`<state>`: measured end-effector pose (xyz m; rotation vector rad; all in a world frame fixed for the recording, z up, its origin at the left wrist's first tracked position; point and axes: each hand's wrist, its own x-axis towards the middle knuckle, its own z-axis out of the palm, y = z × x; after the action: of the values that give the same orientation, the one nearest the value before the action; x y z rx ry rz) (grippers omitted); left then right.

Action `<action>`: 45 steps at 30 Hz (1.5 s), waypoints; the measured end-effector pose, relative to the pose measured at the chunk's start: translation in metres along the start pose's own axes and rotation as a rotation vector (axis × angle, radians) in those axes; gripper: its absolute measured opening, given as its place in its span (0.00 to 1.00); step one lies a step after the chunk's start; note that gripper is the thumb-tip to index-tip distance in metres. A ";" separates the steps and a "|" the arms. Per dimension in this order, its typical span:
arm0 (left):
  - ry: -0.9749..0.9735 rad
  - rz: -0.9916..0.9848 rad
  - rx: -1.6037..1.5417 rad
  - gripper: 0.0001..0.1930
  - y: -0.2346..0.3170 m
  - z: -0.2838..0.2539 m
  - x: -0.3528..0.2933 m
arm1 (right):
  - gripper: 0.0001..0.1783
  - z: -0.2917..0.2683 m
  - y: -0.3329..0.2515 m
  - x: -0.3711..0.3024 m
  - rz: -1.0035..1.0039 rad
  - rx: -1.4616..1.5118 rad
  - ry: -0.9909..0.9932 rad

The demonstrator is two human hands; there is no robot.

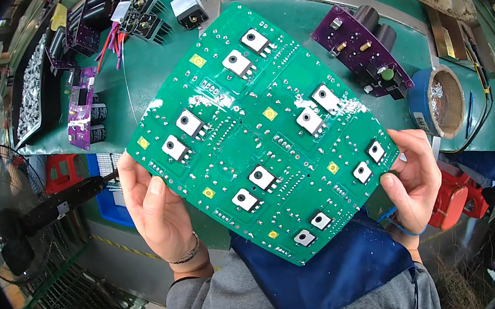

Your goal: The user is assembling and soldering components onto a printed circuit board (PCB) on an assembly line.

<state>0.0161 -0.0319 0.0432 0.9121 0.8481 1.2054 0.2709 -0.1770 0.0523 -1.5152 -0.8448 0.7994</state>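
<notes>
A large green circuit board is held up in front of me, tilted so that one corner points toward my body. Pairs of black transistors with pale metal backs and several yellow square marks cover its face. My left hand grips the left corner, thumb on top and fingers beneath. At the right corner my right hand pinches the edge, its thumb at the rim and its fingers behind. Below the board is my dark blue apron.
Purple circuit boards with large capacitors lie on the green bench, one board at right and another at left. Heat-sink parts stand at the back. A blue-sided roll sits right; a black tray of metal pieces stands left.
</notes>
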 end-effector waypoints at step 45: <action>-0.104 -0.047 0.046 0.23 -0.010 0.007 -0.008 | 0.28 -0.001 0.046 0.028 0.165 0.265 -0.047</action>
<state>0.0246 -0.0414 0.0375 0.9782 0.8123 1.0925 0.2890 -0.1562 0.0057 -1.3457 -0.6256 1.0297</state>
